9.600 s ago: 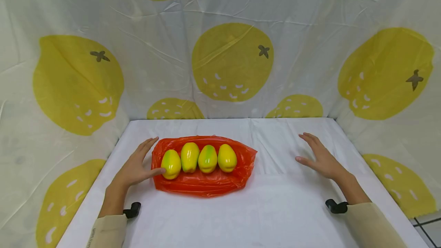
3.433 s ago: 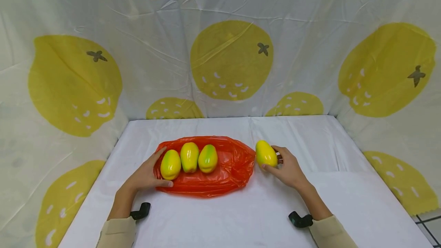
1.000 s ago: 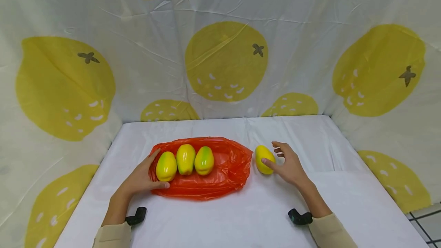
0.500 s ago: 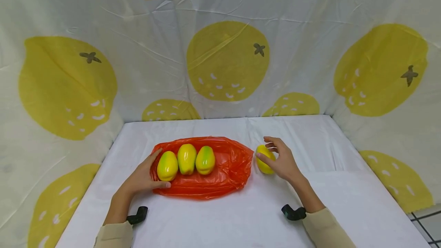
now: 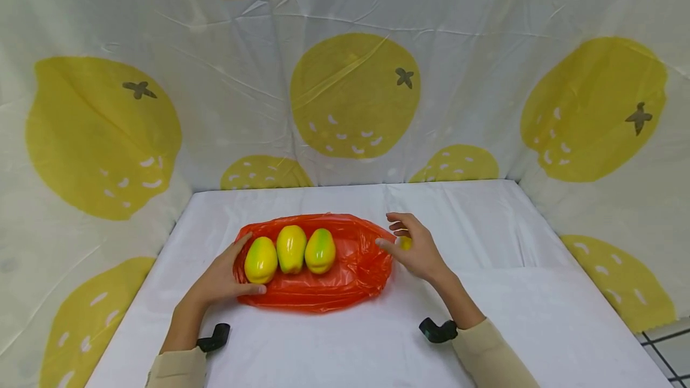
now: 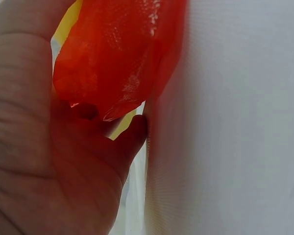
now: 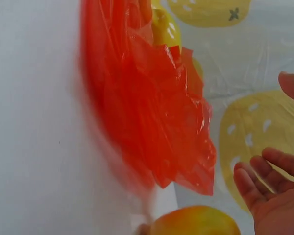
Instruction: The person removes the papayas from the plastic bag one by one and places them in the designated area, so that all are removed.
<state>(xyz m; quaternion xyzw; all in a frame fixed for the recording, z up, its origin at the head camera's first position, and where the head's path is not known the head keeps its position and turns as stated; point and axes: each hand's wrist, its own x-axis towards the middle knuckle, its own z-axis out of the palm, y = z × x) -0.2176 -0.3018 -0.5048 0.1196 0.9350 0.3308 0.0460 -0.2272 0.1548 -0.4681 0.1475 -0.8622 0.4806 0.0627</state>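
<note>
Three glossy yellow-green mangoes (image 5: 291, 249) lie in a row on a flattened red plastic bag (image 5: 356, 271). My left hand (image 5: 218, 278) spans the bag's left end, thumb at the front rim and fingers at the left rim, beside the leftmost mango (image 5: 261, 260). The left wrist view has the red plastic (image 6: 110, 58) between thumb and fingers. A fourth mango (image 5: 404, 242) is on the table right of the bag, mostly hidden behind my right hand (image 5: 423, 256). In the right wrist view, that mango (image 7: 196, 221) appears below, apart from the spread fingers, which hold nothing.
A white cloth covers the table (image 5: 334, 346). Lemon-printed curtains (image 5: 356, 94) rise behind it and on both sides. A black wrist camera (image 5: 214, 338) sits on the left wrist and another camera (image 5: 438, 330) on the right. Floor tiles show at the lower right corner.
The rightmost mango left the bag in my right hand and was set down on the table to the right. That hand has let go and moved left. My left hand has settled on the bag.
</note>
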